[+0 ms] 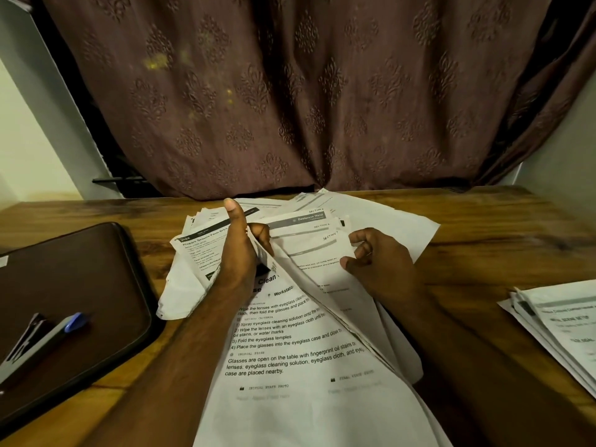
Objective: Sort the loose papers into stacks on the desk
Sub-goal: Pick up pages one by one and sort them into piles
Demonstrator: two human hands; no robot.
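White printed sheets, creased and fanned, sit clamped in the left hand [240, 250], thumb up, fingers curled round a lifted fold. The right hand [375, 262] pinches a sheet's edge with bent fingers. The loose papers [303, 317] spread from the desk's [483, 227] far edge toward its near edge; a stack [561, 327] lies at the right edge.

White papers [309, 366] printed in black text with grey header bars under my hands, warm brown wood-grain desk [483, 221] beneath them, dark brown case [80, 285] left of the papers, blue-capped pen [69, 324] on it, mauve-brown curtain [306, 91] with damask motifs behind the desk.
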